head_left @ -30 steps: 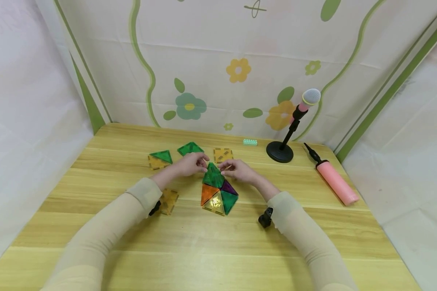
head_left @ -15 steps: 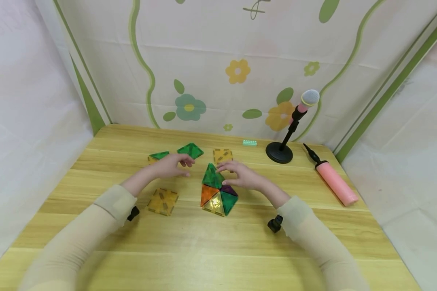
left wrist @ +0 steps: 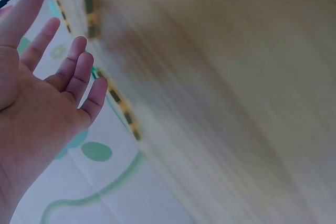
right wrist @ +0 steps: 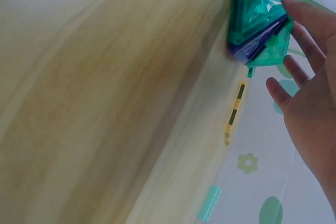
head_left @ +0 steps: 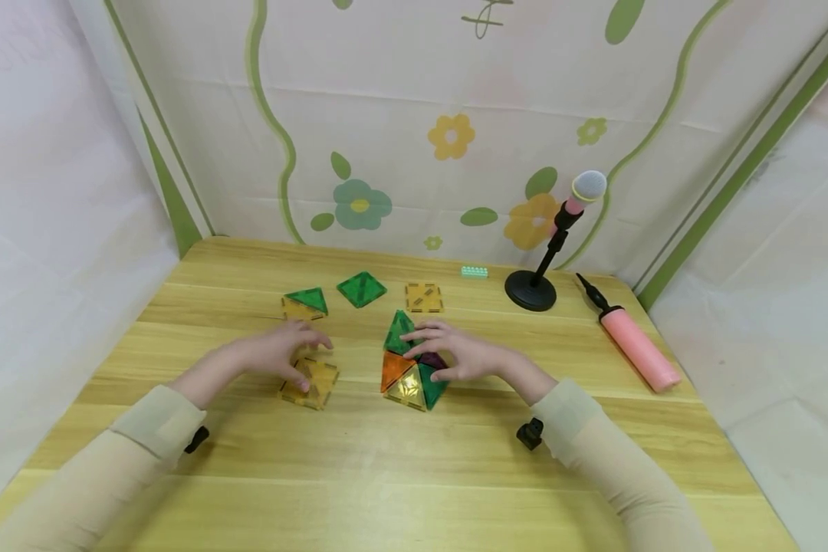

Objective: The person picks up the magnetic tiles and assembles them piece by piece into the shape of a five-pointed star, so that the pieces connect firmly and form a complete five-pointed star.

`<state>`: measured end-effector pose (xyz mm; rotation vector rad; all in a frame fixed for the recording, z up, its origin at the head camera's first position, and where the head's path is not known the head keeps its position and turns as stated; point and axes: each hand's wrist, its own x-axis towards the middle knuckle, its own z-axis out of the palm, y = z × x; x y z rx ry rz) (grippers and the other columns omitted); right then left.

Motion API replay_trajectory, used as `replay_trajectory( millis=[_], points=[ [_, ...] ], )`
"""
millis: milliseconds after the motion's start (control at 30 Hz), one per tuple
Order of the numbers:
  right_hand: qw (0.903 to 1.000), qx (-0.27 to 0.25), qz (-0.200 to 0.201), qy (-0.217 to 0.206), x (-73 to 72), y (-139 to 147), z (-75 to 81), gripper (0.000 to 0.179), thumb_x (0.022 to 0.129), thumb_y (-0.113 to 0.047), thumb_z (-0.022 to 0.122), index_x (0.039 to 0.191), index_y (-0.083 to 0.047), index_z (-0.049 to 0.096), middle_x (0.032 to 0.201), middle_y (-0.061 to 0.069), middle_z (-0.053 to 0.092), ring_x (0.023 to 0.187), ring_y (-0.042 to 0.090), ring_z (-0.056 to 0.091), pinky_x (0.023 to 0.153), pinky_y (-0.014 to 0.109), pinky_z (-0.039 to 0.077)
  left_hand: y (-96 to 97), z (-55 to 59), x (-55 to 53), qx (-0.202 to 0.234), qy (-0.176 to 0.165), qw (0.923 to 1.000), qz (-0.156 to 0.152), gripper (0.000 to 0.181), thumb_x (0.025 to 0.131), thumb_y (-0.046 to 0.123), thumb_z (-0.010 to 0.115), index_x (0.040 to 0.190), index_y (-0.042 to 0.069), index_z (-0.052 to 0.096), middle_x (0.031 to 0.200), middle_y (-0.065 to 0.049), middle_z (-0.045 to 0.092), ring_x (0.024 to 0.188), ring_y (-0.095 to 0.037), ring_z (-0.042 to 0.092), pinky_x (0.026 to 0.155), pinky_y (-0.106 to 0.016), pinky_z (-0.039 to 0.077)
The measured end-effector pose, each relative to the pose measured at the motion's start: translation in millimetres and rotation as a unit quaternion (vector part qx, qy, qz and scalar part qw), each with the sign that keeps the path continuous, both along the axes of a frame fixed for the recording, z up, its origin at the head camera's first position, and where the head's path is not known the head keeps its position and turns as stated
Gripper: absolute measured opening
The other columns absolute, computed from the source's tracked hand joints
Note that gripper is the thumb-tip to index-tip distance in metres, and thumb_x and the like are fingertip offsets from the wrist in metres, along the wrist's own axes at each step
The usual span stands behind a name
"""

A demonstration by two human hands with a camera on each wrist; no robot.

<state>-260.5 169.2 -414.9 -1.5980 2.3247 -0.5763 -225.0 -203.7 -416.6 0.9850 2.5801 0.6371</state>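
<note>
Left fingers (head_left: 316, 338) — now at yellow square (head_left: 323, 378)

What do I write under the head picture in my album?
Left hand at an amber square, right hand over a colourful tile cluster, microphone beyond.

A pink-handled microphone (head_left: 586, 188) with a grey mesh head and a yellow ring leans rightward in a black desk stand (head_left: 530, 290) near the back of the wood-grain tabletop (head_left: 386, 475). A mint-green studded toy brick (head_left: 474, 272) lies to the left of the stand's round base. To the right, a pink hand pump (head_left: 639, 349) lies slantwise, black nozzle toward the back. Behind hangs a white fabric backdrop (head_left: 379, 61) printed with flowers, leaves and wavy green vines.
</note>
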Motion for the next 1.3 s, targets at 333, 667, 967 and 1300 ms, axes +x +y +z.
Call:
replay_trajectory(
  millis=[333,667,967,1300],
  points=[
    [0.999,0.013,-0.031,0.027,1.0,5.1,-3.1,0.054,0.085,-0.017,0.071,0.135,-0.022,0.051,0.151,0.0,0.032,0.142,0.032,0.017,0.111,0.053,0.021,-13.6,-6.6,7.3,-0.009,0.006,0.9998,0.019,0.066,0.065,0.044,0.083,0.119,0.016,0.058,0.115,-0.003,0.049,0.113,-0.028,0.043,0.095,-0.054,0.036],
    [0.9936,-0.004,-0.069,0.09,2.9,9.0,-4.4,0.051,0.081,-0.028,0.076,0.128,-0.02,0.057,0.138,0.007,0.044,0.134,0.033,0.027,0.109,0.054,0.024,-11.2,-9.0,-0.3,-0.007,0.006,0.9995,0.031,0.062,0.066,0.041,0.083,0.115,0.013,0.057,0.114,-0.003,0.053,0.119,-0.034,0.042,0.099,-0.057,0.034],
    [0.9841,-0.006,-0.106,0.142,4.4,7.6,-12.7,0.052,0.077,-0.049,0.074,0.12,-0.023,0.061,0.126,0.006,0.049,0.123,0.024,0.038,0.11,0.05,0.024,-7.2,-9.3,-7.5,-0.003,-0.012,0.999,0.042,0.057,0.068,0.035,0.083,0.112,0.01,0.057,0.109,-0.002,0.053,0.107,-0.023,0.047,0.095,-0.046,0.039],
    [0.9758,0.019,-0.156,0.152,14.3,0.8,-14.5,0.056,0.075,-0.057,0.071,0.118,-0.023,0.06,0.12,0.001,0.049,0.113,0.019,0.04,0.097,0.042,0.037,-5.4,-16.8,-16.9,0.015,0.018,0.9979,0.06,0.062,0.072,0.036,0.08,0.119,0.002,0.058,0.11,-0.008,0.056,0.107,-0.027,0.047,0.095,-0.048,0.038]
  ],
)
